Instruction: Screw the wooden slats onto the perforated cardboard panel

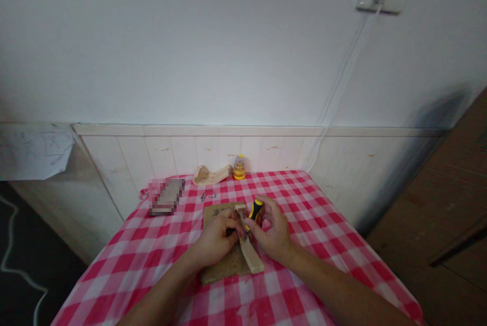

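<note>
My right hand is closed round the yellow-and-black handle of a screwdriver, which slants down to the left. Its metal tip meets or hovers just over a pale wooden piece; I cannot tell which. Close beside the tip, my left hand has its fingers bent and pressed together against the wooden piece. Whether a small screw sits between those fingertips is hidden. Under the wood lies a flat brown board with dark writing near its far edge.
A second, angled wooden piece stands at the table's far edge beside a yellow bit container. Small metal parts lie before it. A blurred dark-edged rectangular object is at left. A red-and-white checked cloth covers the table, against the wall.
</note>
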